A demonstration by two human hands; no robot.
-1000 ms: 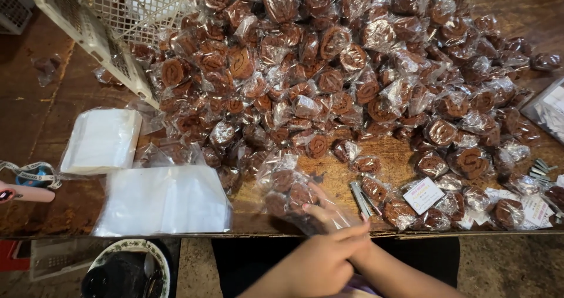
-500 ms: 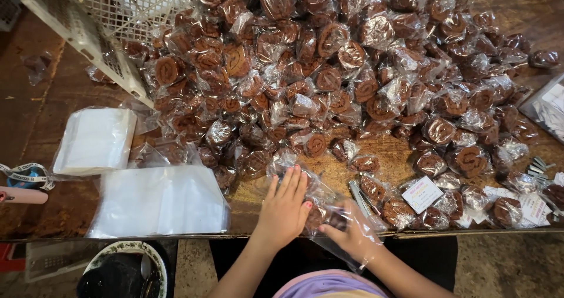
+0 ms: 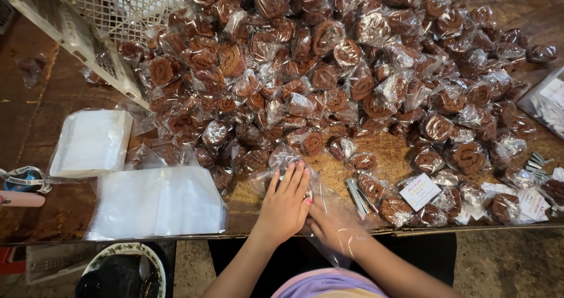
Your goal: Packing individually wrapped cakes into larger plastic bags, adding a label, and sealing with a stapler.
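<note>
Your hands work a clear plastic bag at the table's near edge.

Your left hand (image 3: pixel 286 203) lies flat, fingers spread and apart, pressing down on the clear plastic bag (image 3: pixel 320 216), which rests on the wooden table (image 3: pixel 35 121) just in front of you. Your right hand (image 3: pixel 333 224) sits inside or under the bag's film, beside the left hand; you cannot tell whether its fingers are closed on anything. A big heap of wrapped brown spiral cookies (image 3: pixel 329 74) fills the table beyond your hands. Two stacks of empty clear bags (image 3: pixel 155 201) lie to the left, and a white plastic crate (image 3: pixel 76 22) is tipped at the far left corner.
</note>
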